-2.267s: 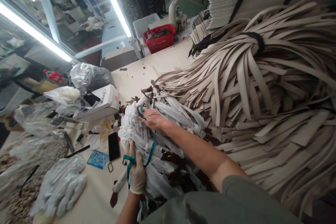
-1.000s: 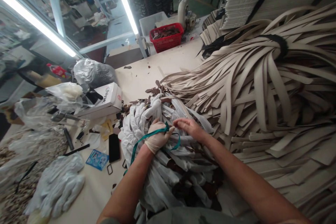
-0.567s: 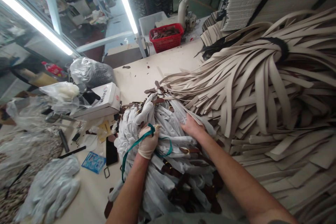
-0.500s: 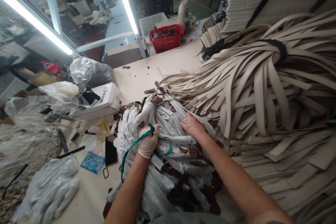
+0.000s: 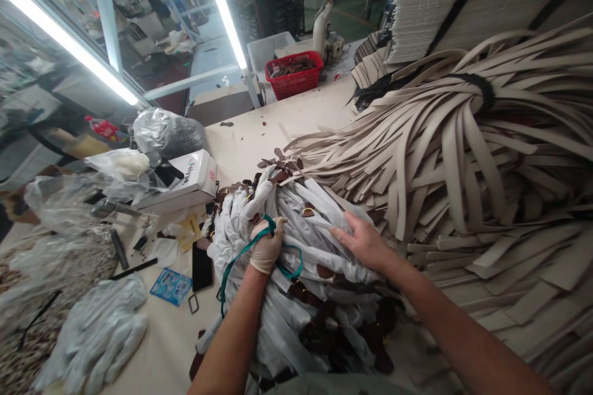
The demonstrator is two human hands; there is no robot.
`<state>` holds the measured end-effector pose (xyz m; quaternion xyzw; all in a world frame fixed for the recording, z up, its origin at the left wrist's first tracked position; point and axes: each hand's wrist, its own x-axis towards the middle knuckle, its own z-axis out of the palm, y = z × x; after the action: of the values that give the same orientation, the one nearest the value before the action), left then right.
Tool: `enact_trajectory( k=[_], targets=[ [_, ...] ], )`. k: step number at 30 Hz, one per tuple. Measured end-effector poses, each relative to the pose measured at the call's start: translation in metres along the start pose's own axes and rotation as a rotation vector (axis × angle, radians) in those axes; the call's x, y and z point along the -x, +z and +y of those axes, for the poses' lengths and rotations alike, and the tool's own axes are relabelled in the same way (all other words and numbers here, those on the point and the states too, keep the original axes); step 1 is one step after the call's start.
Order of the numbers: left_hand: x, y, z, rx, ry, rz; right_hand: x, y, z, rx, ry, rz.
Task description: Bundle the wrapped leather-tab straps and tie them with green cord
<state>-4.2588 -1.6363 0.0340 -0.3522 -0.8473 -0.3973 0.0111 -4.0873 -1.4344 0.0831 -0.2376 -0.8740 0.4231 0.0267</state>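
A big bundle of straps wrapped in white tissue point(image 5: 296, 321), with brown leather ends and small gold-coloured buckles, lies right in front of me. My left hand point(image 5: 267, 248), in a pale glove, is closed at the middle of the bundle. Across its fingers runs a green ribbon point(image 5: 236, 257), one end trailing to the left and a loop hanging to the right. What lies under the palm is hidden. Bare and with thumb and fingers apart, my right hand point(image 5: 364, 241) is at the bundle's right side, near or touching the wrapped straps.
Loose beige strips point(image 5: 417, 154) are heaped on the right. To the left are a white box point(image 5: 192, 179), a phone point(image 5: 202, 266), a blue packet point(image 5: 170, 286) and crumpled white plastic point(image 5: 99, 327). A red basket point(image 5: 296, 81) stands at the back.
My right hand has shifted a little right and its fingers are more spread. The left hand keeps its place on the bundle with the ribbon. The view has tilted slightly.
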Motion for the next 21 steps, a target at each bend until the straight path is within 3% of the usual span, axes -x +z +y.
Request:
enact_trajectory(
  k=[3,5,8,10,13,16,18,21],
  targets=[
    [0.000,0.000,0.001,0.039,0.017,0.004,0.004,0.005,-0.005,-0.179,0.013,-0.141],
    [0.000,0.000,0.000,0.049,0.020,0.000,0.000,0.013,-0.009,-0.421,-0.010,-0.204],
    [0.000,0.001,-0.001,0.053,0.046,-0.005,-0.010,0.020,-0.007,-0.705,0.072,-0.215],
    [0.000,0.002,-0.002,0.052,0.076,0.005,-0.015,0.015,0.002,-0.480,0.163,-0.177],
    [-0.001,0.004,-0.004,0.049,0.116,0.031,-0.013,0.000,0.014,0.192,0.221,0.006],
    [-0.002,0.005,-0.005,0.063,0.134,0.033,-0.005,-0.007,0.013,0.603,0.007,0.232],
    [-0.002,0.006,-0.006,0.080,0.129,0.015,-0.003,-0.003,0.007,0.734,-0.117,0.195],
    [-0.002,0.008,-0.007,0.100,0.111,-0.005,-0.007,0.013,0.000,0.856,-0.055,-0.020]
  ],
)
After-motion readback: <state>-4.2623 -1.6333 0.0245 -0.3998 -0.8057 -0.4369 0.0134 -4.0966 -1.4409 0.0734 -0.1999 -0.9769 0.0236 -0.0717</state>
